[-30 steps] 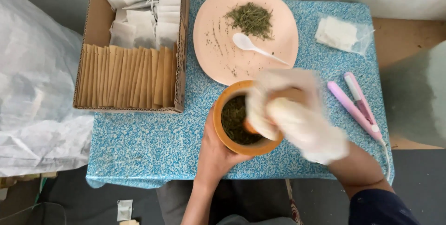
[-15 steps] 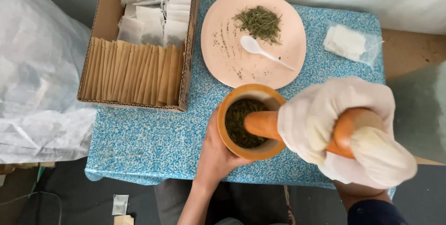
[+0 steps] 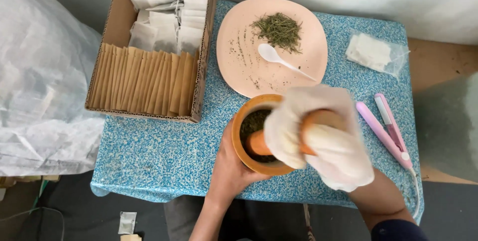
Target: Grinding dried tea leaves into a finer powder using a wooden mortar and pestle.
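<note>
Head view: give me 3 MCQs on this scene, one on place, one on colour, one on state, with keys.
1. Where does the white spoon lie?
A. on the pink plate
B. in the cardboard box
C. in the mortar

2. What colour is the flat sealing tool at the table's right side?
A. green
B. pink
C. black

3. How is the pestle held?
A. lying loose on the table
B. in the bare left hand
C. in the gloved right hand, tip down in the mortar

Key: 1 A, the spoon rests beside the dried herbs on the plate. 2 B, both of its arms are pink. 3 C, the white glove wraps the handle while the left hand cups the mortar.
</note>
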